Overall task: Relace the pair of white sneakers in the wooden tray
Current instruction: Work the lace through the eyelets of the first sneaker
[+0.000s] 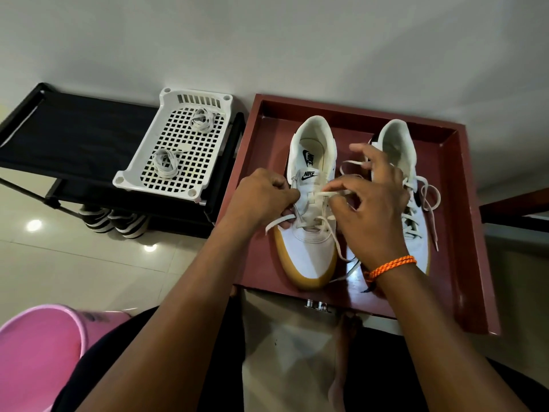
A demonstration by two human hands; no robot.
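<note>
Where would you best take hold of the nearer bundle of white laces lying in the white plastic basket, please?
Pinch the nearer bundle of white laces across its narrow middle, coming straight down from above. It lies flat on the floor of the white perforated plastic basket, so only its top is exposed, and its strands look gathered closest there, so fingers would likely catch all of them.

Wooden tray holds two white sneakers side by side. Left hand pinches the lace at the left sneaker; right hand pinches the other end. White basket nearby holds two lace bundles.
</note>
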